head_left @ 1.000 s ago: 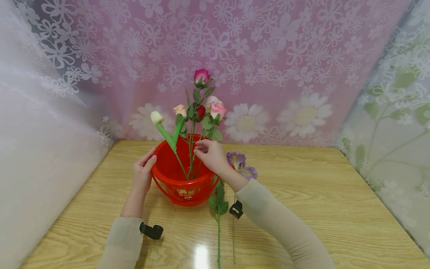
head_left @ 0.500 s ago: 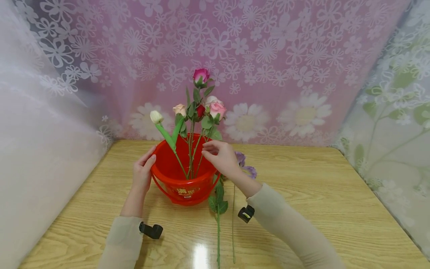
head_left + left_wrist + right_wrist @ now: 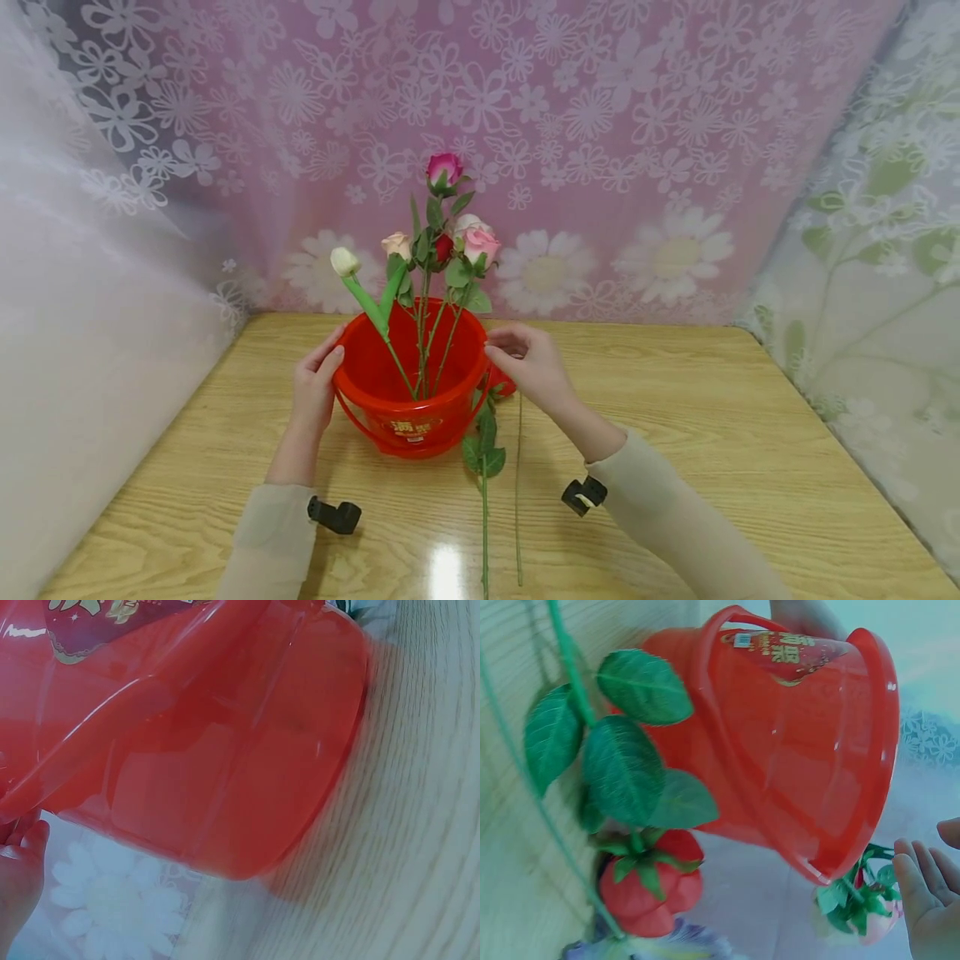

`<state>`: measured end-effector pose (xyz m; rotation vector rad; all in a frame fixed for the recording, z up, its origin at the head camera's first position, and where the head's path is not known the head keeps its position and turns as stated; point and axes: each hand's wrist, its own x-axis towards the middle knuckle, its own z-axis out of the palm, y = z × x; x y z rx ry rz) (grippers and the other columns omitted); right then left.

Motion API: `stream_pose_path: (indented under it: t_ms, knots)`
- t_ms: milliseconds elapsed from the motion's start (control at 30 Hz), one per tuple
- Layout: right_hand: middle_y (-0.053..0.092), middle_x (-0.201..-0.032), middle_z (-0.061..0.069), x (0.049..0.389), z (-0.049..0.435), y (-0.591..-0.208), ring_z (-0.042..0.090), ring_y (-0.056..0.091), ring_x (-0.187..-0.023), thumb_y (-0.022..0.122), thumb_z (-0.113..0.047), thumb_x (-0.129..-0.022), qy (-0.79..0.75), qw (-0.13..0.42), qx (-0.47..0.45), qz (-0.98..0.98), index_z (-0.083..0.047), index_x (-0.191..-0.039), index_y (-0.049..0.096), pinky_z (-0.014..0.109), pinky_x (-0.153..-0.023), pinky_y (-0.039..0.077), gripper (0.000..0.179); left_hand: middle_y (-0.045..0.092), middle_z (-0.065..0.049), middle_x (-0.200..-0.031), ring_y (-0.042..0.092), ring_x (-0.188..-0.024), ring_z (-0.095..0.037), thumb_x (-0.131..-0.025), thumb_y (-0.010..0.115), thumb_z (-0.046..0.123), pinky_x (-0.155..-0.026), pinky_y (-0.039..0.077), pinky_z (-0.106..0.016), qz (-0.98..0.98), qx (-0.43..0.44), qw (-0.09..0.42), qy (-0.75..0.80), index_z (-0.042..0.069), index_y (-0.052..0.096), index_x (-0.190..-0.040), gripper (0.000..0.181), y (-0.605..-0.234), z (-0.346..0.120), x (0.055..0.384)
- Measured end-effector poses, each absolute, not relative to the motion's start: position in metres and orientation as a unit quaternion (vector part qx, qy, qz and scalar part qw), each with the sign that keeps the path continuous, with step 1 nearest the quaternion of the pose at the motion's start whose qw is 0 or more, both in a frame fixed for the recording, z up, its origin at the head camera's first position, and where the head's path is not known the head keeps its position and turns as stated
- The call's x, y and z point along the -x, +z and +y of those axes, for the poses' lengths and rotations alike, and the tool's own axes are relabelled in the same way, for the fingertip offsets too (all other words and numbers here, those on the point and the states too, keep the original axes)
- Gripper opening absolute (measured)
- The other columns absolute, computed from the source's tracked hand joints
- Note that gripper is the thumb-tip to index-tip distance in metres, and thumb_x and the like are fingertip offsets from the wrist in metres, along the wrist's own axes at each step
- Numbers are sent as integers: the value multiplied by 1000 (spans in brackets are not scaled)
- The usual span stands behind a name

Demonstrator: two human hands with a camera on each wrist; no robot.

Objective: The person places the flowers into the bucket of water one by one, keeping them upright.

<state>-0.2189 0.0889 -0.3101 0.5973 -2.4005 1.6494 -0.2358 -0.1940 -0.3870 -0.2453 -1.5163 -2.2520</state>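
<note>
A red plastic bucket (image 3: 442,429) stands on the table, holding several artificial flowers: a white tulip (image 3: 345,262), a peach rose (image 3: 396,245), a magenta rose (image 3: 445,168), a pink rose (image 3: 481,244) and others. At the bucket's left rim, my left hand (image 3: 313,379) rests against the outside with fingers extended and thumb beside the rim. My right hand (image 3: 536,368) is just off the right rim, its fingers loosely bent and holding nothing. Beside the bucket lies a red rose (image 3: 651,891) with green leaves, next to a purple iris (image 3: 656,946) that my hand hides in the head view.
The wooden table (image 3: 675,467) runs up to a pink floral curtain (image 3: 600,150) behind the bucket. Pale sheets hang at the left and right. Two long stems, including a thin stem (image 3: 518,500), point toward the front edge. The bucket's handle (image 3: 739,772) hangs down its front.
My right hand has withdrawn from among the stems and moved right, past the bucket's rim, and now covers the iris in the head view. The left hand stays at the rim.
</note>
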Motion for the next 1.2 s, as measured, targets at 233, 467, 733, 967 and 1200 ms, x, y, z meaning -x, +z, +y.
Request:
stream_pose_path:
  t_ms: [233,467,733,967,1200]
  knots:
    - [63,-94,15,220,102,-324,22,61,-83,61,-4,-82,546,91,-185,-812,6,-100,62,30,-70,51,21,52,-9,-122,45,-113,-13,-88,49,-1,-90,40,-25,-546,73,201,-810,-13,38,-125,40,-387,-196,235]
    - [64,-91,15,224,111,-339,23,61,-80,62,-4,-81,539,83,-159,-823,5,-95,64,28,-66,51,17,47,-13,-126,44,-115,-14,-88,48,-1,-90,40,-24,-553,71,198,-806,-13,38,-125,40,-386,-196,233]
    - [64,-88,15,230,120,-367,24,61,-80,61,-4,-82,531,29,-124,-838,6,-100,63,31,-68,51,21,53,-6,-121,47,-112,-12,-88,48,0,-88,42,-23,-549,84,197,-808,-13,37,-126,41,-385,-195,233]
    - [63,-86,13,239,128,-392,23,60,-78,61,-3,-81,527,-3,-98,-844,9,-97,62,30,-67,51,21,54,-6,-120,50,-107,-10,-88,48,-1,-86,43,-22,-544,95,200,-810,-12,39,-125,39,-387,-195,234]
    - [63,-82,17,243,134,-410,24,61,-76,59,2,-80,541,-26,-83,-837,15,-97,58,30,-63,52,22,54,-8,-119,51,-106,-11,-88,48,-2,-87,43,-24,-539,102,207,-810,-7,48,-122,34,-388,-195,235]
